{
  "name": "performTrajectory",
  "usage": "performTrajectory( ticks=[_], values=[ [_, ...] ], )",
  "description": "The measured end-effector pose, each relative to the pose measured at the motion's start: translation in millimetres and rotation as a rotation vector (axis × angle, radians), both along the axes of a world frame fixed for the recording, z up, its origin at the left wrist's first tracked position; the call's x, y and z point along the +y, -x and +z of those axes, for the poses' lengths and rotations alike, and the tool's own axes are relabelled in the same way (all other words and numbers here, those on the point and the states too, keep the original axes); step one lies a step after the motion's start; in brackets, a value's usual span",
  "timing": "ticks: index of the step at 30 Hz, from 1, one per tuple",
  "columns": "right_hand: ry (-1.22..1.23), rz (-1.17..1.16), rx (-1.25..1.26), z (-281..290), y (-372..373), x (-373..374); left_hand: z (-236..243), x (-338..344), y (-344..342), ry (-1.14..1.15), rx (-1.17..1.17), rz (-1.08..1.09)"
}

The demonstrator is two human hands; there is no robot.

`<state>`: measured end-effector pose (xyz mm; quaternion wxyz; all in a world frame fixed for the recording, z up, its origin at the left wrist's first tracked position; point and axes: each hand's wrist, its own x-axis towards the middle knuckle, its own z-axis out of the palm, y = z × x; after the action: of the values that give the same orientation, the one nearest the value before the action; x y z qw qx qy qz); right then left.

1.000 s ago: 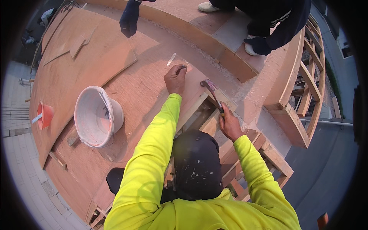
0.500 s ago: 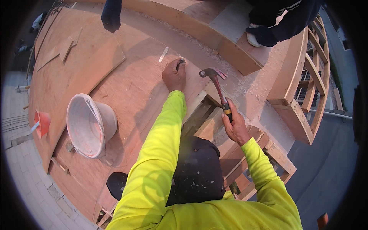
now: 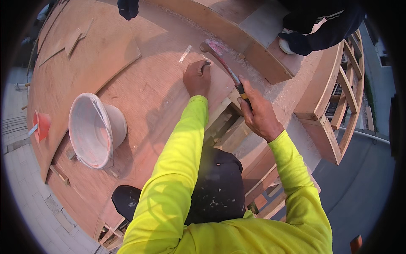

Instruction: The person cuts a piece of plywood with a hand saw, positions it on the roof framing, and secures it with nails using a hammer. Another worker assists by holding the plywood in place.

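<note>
My left hand (image 3: 197, 78) is pinched on a small dark piece, too small to make out, at the plywood surface (image 3: 158, 97) near a pale chipped mark. My right hand (image 3: 260, 111) grips a claw hammer (image 3: 224, 63) by its black-and-yellow handle. The hammer's head is above and just beyond my left hand, slightly blurred. Below my hands, beside a timber-edged opening (image 3: 224, 118), is my dark-clad knee (image 3: 215, 186).
A whitish bucket (image 3: 91, 131) and an orange container (image 3: 41, 127) stand at the left, near loose boards (image 3: 74, 40). A plywood upstand (image 3: 258, 59) crosses the back, where a co-worker's gloved hands (image 3: 296, 42) show. A curved timber frame (image 3: 347, 97) is at the right.
My right hand has risen and come closer to the camera, swinging the hammer's head up and leftward over my left hand. The co-worker's hands have shifted toward the top of the picture.
</note>
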<state>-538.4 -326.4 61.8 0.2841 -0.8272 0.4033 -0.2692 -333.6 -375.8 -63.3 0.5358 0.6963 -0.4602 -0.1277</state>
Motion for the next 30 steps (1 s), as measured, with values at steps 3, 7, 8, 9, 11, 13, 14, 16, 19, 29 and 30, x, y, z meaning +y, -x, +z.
performTrajectory(
  ticks=[3, 7, 8, 9, 11, 13, 14, 16, 19, 29, 30],
  values=[
    [0.086, -0.018, -0.052, 3, -2, 3, 5, 0, 6, -0.029, -0.005, 0.0],
    [0.004, 0.01, 0.113, 1, 11, -4, 9, 1, 7, -0.032, -0.017, 0.002],
    [-0.032, 0.013, 0.133, 4, 9, -5, 7, 3, 5, -0.034, -0.029, 0.004],
    [0.016, 0.001, 0.059, 11, 4, -6, 6, 0, 1, -0.015, -0.049, 0.007],
    [0.094, -0.039, -0.067, 26, -6, -1, 8, -3, 2, 0.008, -0.066, -0.003],
    [0.141, -0.024, -0.083, -2, 0, 1, 6, 2, 7, -0.012, -0.041, -0.015],
    [0.182, -0.013, -0.096, -7, 3, -4, 9, -3, 7, -0.004, -0.034, -0.017],
    [-0.001, 0.008, 0.146, -1, 14, -12, 10, -4, 6, -0.002, -0.061, -0.013],
    [0.046, -0.003, 0.075, 17, 3, -7, 7, -2, 0, 0.008, -0.093, 0.0],
    [-0.099, -0.04, 0.129, 10, 13, -6, 6, -6, 1, 0.122, 0.212, 0.133],
    [-0.055, -0.079, 0.006, 24, 1, 1, 2, 3, 0, 0.104, 0.208, 0.141]
  ],
)
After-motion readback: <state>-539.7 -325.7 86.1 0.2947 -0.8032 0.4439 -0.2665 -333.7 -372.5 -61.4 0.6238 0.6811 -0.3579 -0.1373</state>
